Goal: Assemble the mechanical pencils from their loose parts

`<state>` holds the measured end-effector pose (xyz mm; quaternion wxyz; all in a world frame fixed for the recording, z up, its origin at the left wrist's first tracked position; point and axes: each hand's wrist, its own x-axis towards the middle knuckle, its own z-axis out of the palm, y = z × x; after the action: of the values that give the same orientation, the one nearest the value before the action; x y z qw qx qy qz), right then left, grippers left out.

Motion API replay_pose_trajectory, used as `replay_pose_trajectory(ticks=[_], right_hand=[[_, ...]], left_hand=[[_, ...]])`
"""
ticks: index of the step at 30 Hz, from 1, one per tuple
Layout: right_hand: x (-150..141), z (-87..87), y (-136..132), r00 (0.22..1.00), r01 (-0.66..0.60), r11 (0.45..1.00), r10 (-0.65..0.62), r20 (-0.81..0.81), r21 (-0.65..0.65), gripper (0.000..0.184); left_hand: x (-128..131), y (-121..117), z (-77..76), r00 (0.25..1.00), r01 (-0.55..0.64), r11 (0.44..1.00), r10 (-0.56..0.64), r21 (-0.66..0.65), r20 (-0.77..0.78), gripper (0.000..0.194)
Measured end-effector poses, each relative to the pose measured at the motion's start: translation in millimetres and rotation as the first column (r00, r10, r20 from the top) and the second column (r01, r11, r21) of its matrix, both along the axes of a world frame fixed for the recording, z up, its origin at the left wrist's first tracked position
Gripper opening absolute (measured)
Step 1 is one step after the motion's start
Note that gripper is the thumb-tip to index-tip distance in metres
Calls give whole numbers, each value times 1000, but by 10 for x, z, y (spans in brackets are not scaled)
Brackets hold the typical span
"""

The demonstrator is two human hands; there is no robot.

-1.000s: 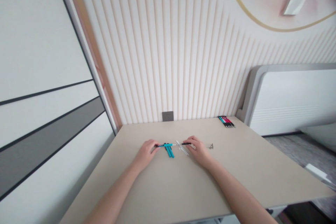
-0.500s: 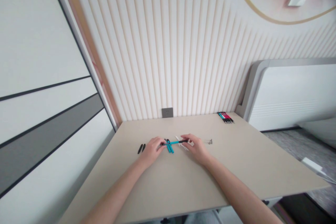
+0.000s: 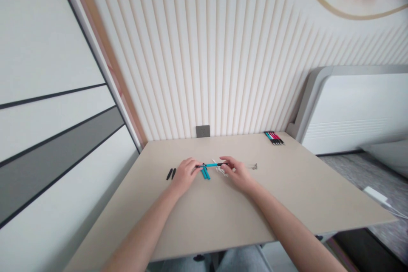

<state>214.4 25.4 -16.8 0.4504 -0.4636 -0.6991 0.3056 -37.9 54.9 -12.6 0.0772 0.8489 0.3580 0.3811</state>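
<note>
A left hand [image 3: 187, 172] and right hand [image 3: 237, 173] pinch opposite ends of a blue pen [image 3: 211, 165], apparently working its black grip [image 3: 219, 164]; the next twist likely calls for steady alignment.

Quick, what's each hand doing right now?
Left hand: closed, holding one end of the blue pen.
Right hand: closed, holding the pen's other end.

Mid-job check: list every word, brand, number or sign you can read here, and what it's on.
No text can be read anywhere in this view.
Held turquoise pen: too small and blurred to tell any print.
Loose turquoise barrels: likewise too small.
Row of pens at the far right: too small.
Wall socket: no legible marking.
</note>
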Motion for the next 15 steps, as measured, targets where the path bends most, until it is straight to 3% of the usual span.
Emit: replay_pose_trajectory(ticks=[2, 6, 12, 15], right_hand=[[-13, 12, -18, 1000, -17, 1000, 17, -3, -1, 37], [6, -10, -15, 1000, -16, 999, 16, 9, -35, 24], [57, -77, 20, 997, -17, 998, 22, 75, -58, 53], [47, -65, 14, 997, -24, 999, 26, 77, -32, 47]], left_hand=[[-26, -20, 3, 1000, 2, 1000, -2, 3, 9, 9], [-40, -36, 34, 999, 39, 999, -39, 6, 13, 13], [-12, -41, 20, 998, 65, 998, -65, 8, 13, 9], [-13, -41, 17, 999, 47, 999, -47, 3, 27, 7]])
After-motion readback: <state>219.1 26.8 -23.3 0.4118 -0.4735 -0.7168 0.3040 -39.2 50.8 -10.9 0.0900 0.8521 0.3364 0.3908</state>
